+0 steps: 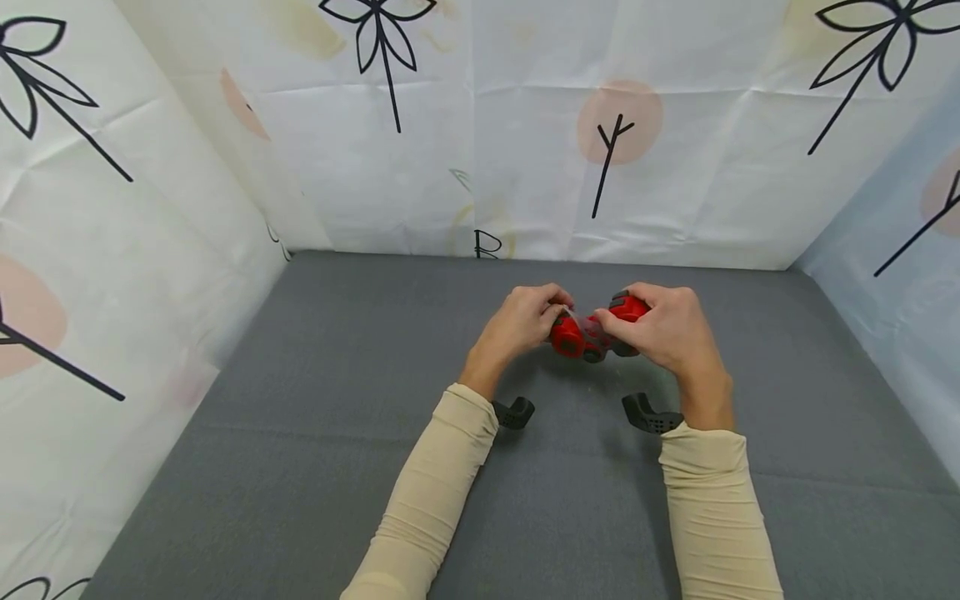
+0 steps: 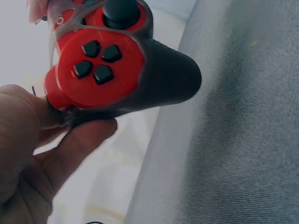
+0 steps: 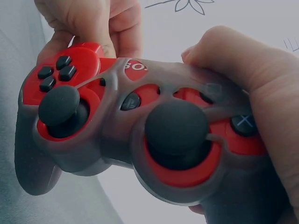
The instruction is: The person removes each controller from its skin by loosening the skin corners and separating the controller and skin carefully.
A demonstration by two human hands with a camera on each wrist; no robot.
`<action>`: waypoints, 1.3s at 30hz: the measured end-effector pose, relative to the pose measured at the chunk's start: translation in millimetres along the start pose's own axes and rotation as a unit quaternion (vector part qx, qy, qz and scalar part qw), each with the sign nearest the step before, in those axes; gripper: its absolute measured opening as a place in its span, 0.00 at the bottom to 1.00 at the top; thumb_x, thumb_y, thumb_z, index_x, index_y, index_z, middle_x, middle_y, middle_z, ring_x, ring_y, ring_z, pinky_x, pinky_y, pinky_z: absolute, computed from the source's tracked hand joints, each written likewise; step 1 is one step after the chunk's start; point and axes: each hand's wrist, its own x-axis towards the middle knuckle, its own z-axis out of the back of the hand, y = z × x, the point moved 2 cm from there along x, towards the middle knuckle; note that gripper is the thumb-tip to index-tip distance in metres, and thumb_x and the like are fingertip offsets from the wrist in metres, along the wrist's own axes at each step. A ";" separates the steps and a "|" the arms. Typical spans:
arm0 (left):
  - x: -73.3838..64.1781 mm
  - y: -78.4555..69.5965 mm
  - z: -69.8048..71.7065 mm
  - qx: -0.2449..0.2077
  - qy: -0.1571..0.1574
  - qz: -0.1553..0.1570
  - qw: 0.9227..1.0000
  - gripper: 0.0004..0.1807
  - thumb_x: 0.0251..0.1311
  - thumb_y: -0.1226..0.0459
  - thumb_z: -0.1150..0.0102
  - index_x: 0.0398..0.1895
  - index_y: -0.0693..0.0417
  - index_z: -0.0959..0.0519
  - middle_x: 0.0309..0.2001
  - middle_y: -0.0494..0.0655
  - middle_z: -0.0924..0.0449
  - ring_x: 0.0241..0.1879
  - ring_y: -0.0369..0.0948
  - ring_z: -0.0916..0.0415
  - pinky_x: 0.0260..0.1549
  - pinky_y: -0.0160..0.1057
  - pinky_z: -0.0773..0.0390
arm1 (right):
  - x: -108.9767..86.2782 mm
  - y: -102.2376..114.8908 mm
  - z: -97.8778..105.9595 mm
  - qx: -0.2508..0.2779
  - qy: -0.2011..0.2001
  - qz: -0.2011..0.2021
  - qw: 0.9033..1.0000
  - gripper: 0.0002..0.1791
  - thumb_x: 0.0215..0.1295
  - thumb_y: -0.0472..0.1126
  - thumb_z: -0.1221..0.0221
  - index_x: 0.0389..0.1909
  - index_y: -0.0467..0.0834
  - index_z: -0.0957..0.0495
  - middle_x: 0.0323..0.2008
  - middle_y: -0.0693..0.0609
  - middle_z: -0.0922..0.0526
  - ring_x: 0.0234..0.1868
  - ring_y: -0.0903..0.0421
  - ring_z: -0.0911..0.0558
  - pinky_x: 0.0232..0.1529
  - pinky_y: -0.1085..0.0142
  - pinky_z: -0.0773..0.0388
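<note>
A red game controller (image 1: 567, 335) with black buttons and thumbsticks is held above the grey table between both hands. A translucent grey silicone cover (image 3: 124, 116) wraps its middle and handles, with the red face around the direction buttons (image 2: 97, 61) showing bare. My left hand (image 1: 525, 314) pinches the far edge at the controller's left shoulder, where a strip of cover stretches near the fingers. My right hand (image 1: 672, 331) grips the right end, with its thumb (image 3: 219, 49) lying over the covered top face near the X button. The right fingers are mostly hidden beneath the controller.
The grey cloth-covered table (image 1: 330, 467) spreads around the hands. White patterned fabric (image 1: 525, 167) stands behind and on both sides. Black brackets, one at the left wrist (image 1: 513, 412) and one at the right (image 1: 651, 415), jut inward low over the table.
</note>
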 end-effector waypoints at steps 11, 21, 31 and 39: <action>1.1 3.6 -7.6 0.009 -0.107 -0.101 0.989 0.06 0.73 0.66 0.43 0.43 0.51 0.17 0.47 0.44 0.10 0.38 0.37 0.15 0.33 0.27 0.23 | 0.3 -13.5 4.5 0.027 0.008 -0.100 0.995 0.17 0.63 0.52 0.33 0.33 0.40 0.15 0.22 0.45 0.18 0.17 0.62 0.29 0.19 0.70 0.30; 1.4 -4.6 -12.4 0.125 -0.189 -0.202 0.953 0.05 0.75 0.66 0.46 0.38 0.55 0.22 0.34 0.47 0.16 0.32 0.40 0.17 0.32 0.35 0.16 | 0.3 -30.6 0.9 0.062 0.018 -0.189 0.980 0.25 0.65 0.62 0.38 0.29 0.42 0.18 0.15 0.61 0.28 0.21 0.58 0.29 0.22 0.67 0.31; 0.7 -7.2 -5.8 0.156 -0.252 -0.263 0.918 0.05 0.71 0.68 0.42 0.40 0.59 0.17 0.38 0.49 0.10 0.35 0.39 0.12 0.38 0.32 0.14 | 3.0 -34.1 -6.5 0.111 -0.051 -0.267 0.956 0.27 0.65 0.64 0.40 0.27 0.42 0.17 0.10 0.69 0.28 0.17 0.61 0.29 0.20 0.67 0.30; -2.1 -12.2 -1.1 0.184 -0.278 -0.318 0.887 0.03 0.67 0.70 0.37 0.34 0.57 0.17 0.43 0.49 0.09 0.42 0.40 0.10 0.46 0.33 0.15 | 2.9 -27.8 -0.6 0.117 -0.096 -0.303 0.941 0.29 0.64 0.63 0.39 0.31 0.38 0.16 0.09 0.74 0.28 0.13 0.65 0.29 0.18 0.70 0.31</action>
